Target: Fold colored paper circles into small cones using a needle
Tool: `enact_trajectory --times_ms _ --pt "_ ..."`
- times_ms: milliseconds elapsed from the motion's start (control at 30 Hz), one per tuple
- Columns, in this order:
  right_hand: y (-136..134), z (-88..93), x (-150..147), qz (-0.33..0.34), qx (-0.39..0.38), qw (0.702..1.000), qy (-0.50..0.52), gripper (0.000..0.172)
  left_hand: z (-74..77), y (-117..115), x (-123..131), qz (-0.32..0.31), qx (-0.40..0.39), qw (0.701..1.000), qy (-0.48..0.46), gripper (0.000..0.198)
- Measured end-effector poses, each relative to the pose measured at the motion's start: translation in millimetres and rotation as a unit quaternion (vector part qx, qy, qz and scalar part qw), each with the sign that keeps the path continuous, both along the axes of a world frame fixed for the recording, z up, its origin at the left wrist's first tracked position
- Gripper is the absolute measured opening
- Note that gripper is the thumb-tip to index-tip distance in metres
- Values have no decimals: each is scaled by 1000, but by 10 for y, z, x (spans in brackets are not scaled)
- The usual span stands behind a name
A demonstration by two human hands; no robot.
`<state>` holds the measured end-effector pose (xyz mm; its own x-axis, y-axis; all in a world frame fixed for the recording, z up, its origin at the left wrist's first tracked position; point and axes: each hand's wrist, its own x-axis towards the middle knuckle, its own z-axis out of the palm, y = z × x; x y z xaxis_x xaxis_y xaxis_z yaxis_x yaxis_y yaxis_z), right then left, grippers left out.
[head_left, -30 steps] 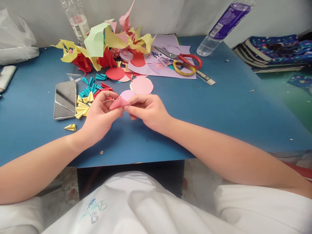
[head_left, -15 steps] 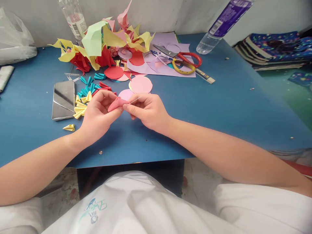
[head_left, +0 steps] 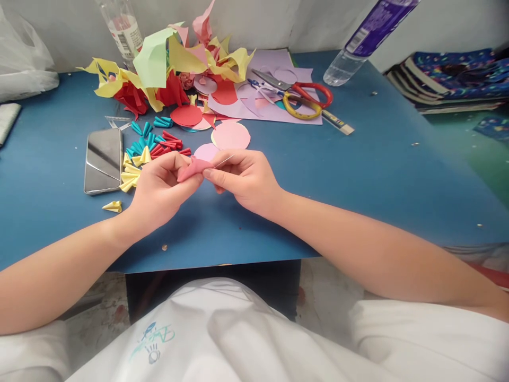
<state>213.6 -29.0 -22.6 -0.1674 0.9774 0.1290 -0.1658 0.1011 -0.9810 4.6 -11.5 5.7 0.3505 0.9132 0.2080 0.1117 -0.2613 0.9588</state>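
Note:
A folded piece of pink paper (head_left: 194, 167) is pinched between the fingertips of my left hand (head_left: 161, 185). My right hand (head_left: 248, 180) is closed at the paper's right end, thumb and forefinger pressed on it. A thin, light needle-like stick (head_left: 224, 162) pokes out above the right fingers; its lower end is hidden. Just beyond my hands lie pink paper circles (head_left: 230, 136). Small rolled paper cones in yellow (head_left: 130, 176), teal (head_left: 143, 143) and red (head_left: 170, 142) are grouped left of the circles. One yellow cone (head_left: 113, 207) lies apart, nearer my left wrist.
A phone (head_left: 103, 161) lies left of the cones. Crumpled paper scraps (head_left: 175, 58), purple sheets (head_left: 266, 109), scissors (head_left: 298, 95) and a small cutter-like strip (head_left: 337, 122) spread across the back. A purple-labelled bottle (head_left: 358, 45) stands back right, and a plastic bag (head_left: 26, 63) back left.
The view has shifted very slightly. Both hands keep their hold on the pink paper, with barely any movement of the fingers.

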Motion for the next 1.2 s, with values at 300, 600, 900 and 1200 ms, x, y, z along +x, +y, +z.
enact_trajectory --times_ms 300,600,900,1200 --pt "-7 7 29 10 7 1000 -11 56 -27 -26 2 30 28 999 7 38" --pt "3 -7 10 3 16 1000 5 56 -57 14 -7 21 -63 997 -36 39" --pt "-22 -6 -5 -23 56 998 1 61 -39 5 5 0 -112 991 -67 30" --pt "9 -60 32 -7 63 998 3 66 -113 3 24 1 -19 996 -91 48"
